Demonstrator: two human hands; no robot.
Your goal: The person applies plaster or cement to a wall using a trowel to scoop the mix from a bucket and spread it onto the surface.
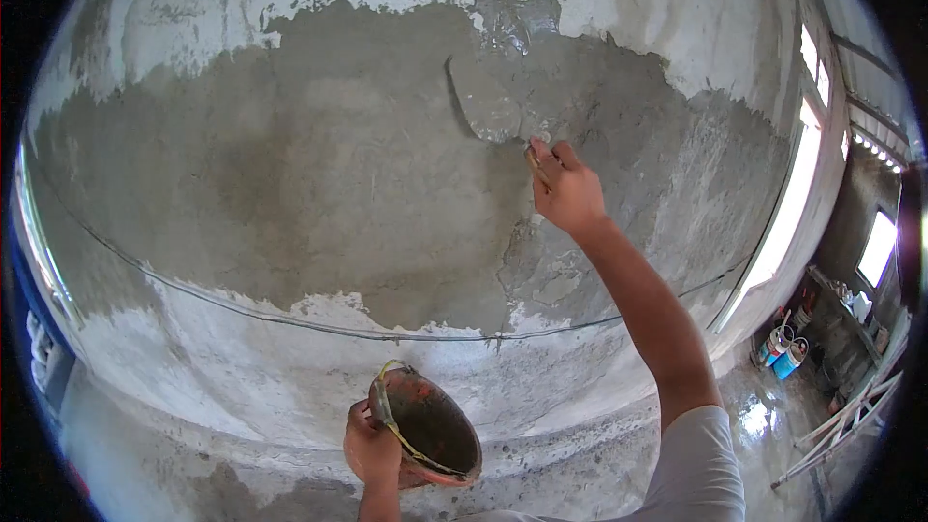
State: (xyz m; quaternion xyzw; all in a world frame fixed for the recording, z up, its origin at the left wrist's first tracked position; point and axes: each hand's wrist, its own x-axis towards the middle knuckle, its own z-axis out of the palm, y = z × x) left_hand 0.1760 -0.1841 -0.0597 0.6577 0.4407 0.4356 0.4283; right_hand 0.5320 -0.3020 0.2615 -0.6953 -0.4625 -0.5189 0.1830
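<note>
My right hand (pixel 568 186) is closed round the handle of a trowel (pixel 486 104), whose wide blade is smeared with grey mortar. The blade lies close over the wall (pixel 348 164), on a broad patch of damp grey plaster. Just above it, a glossy wet dab of mortar (pixel 517 17) overlaps the patch's upper edge. Lower down, my left hand (pixel 372 445) grips the rim of a reddish bucket (pixel 464 440), tilted so its dark, mortar-stained inside shows. A yellowish bail handle (pixel 391 416) lies across the bucket's mouth.
A thin cable (pixel 290 319) sags across the wall below the plaster. Bright windows (pixel 788 203) stand to the right. Blue and white containers (pixel 788 358) sit on the wet floor at far right, near a white metal frame (pixel 851 416) and a shelf (pixel 851 314).
</note>
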